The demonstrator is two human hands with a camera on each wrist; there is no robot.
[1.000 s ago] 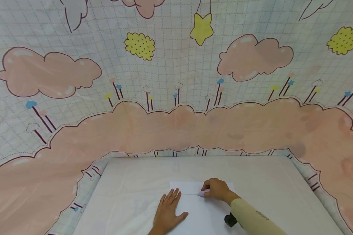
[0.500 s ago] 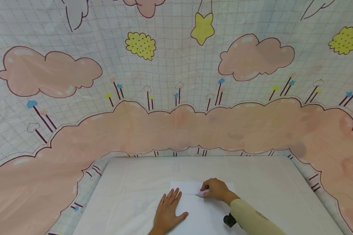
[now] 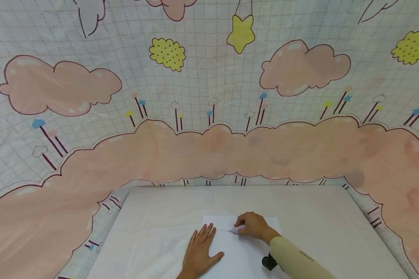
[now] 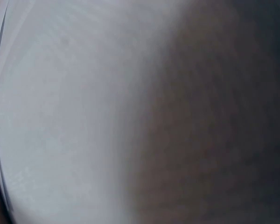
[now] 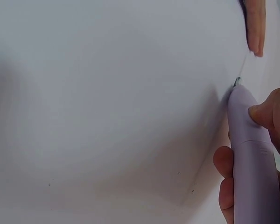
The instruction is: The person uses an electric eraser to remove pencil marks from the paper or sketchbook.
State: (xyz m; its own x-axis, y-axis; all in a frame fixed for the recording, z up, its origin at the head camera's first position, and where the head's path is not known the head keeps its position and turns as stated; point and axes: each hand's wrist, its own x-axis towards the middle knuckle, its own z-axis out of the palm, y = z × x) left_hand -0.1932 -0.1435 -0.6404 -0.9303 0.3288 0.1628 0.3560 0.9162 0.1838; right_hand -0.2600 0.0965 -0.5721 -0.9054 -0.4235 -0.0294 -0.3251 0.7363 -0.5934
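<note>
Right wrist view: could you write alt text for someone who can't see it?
A right hand grips a lilac pen, its tip touching a white sheet of paper at the end of a thin drawn line. A fingertip of the left hand rests on the paper just beyond.

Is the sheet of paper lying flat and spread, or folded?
Spread flat. The paper lies unfolded on the table, the left hand pressing it down, while the right hand holds the lilac pen tip to it.
</note>
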